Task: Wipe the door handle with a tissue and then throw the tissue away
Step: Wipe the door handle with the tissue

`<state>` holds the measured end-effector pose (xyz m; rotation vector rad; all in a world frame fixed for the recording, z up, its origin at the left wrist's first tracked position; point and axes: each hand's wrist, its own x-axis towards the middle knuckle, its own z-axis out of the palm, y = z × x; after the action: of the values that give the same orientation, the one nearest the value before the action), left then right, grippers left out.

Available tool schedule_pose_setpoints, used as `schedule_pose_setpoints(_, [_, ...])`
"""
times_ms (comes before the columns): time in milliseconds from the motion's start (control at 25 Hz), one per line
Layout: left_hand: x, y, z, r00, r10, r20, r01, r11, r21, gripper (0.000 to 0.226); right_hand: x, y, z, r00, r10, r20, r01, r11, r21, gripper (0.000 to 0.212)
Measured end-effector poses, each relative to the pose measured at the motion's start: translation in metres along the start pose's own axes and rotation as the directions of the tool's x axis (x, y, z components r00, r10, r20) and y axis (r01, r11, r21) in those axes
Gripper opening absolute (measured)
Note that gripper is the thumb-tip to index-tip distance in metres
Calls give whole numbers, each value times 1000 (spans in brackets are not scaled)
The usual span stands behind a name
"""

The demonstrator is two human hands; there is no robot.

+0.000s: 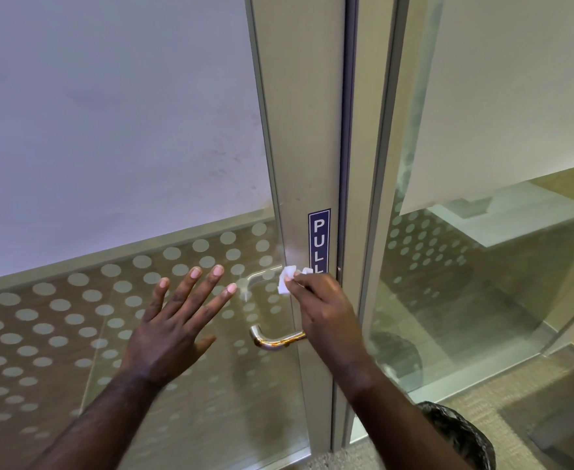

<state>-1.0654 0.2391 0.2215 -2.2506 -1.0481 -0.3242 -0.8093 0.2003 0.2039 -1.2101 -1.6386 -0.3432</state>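
Glass door (116, 130), frosted across the upper pane, clear below with rows of pale dots; closed against the frame. Metal stile (299, 130) running down the door's right edge, scuffed and smudged near the middle. Fixed glass panel (482, 266) to the right, showing a room with carpet beyond. Bin (462, 435) with a dark liner at near right, on the floor beside the frame, partly hidden behind the right forearm.

Left hand (173, 330) raised in front of the lower pane, fingers spread wide, palm toward the glass, holding nothing; contact with the glass cannot be told. Right hand (323, 317) closed around a tissue (286, 279), pinched at the fingertips, at the stile just beside the upper end of the handle.

Door handle (272, 344): metal lever type, lower bend showing brownish discolouration, projecting left from the stile below the right hand. Second, paler handle outline above it, seen through or reflected in the glass; which cannot be told.

Blue sign (319, 240) reading PULL, vertical, fixed on the stile directly above the right hand, lowest letter partly covered.

Tissue: white, crumpled, small, touching the stile at the sign's lower left.
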Motion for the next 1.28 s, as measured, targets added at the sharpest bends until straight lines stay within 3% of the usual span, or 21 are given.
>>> schedule_pose_setpoints(280, [0,2,2,1000,-18,-4,18,1000,-5,142,-8,32,-46,976,187,-112,-191,981,-23,28])
schedule_pose_setpoints(640, [0,3,1,1000,-26,-8,25,1000,-10,142,39,1,-21,969,143,-203,-135,990,50,28])
schedule_pose_setpoints(960, [-1,4,4,999,-23,-31,23,1000,-1,143,22,-1,-7,978,209,-24,-210,976,-65,27])
schedule_pose_setpoints(1280, [-1,6,14,995,-40,-93,42,999,23,141,-22,46,-43,950,299,95,-300,954,1,27])
